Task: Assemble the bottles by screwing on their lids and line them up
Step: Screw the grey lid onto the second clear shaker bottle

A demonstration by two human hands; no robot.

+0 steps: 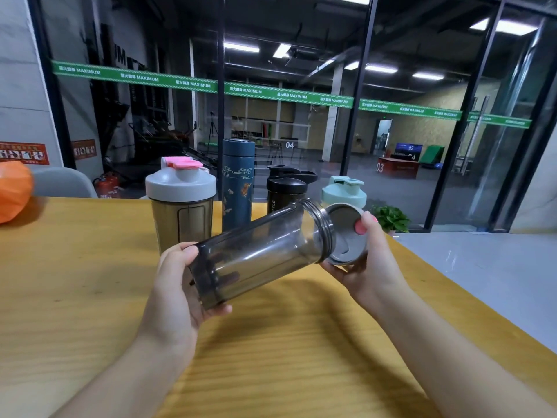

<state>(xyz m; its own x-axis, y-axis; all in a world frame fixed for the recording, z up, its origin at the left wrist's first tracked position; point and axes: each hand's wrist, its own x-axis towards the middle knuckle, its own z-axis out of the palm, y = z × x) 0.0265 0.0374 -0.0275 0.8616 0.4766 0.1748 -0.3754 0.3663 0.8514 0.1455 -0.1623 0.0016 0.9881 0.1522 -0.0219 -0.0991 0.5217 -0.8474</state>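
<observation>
My left hand grips the base of a smoky transparent bottle, which lies tilted above the table with its threaded mouth pointing up and to the right. My right hand holds a grey lid with a pink part, its underside facing the mouth and just off it. At the table's back stand a grey-lidded bottle with a pink cap, a dark blue flask, a black bottle and a mint-lidded bottle, all with lids on.
The yellow wooden table ends at a slanted right edge near my right hand. An orange object lies at the far left. A small green plant sits behind the right edge. Glass walls stand behind.
</observation>
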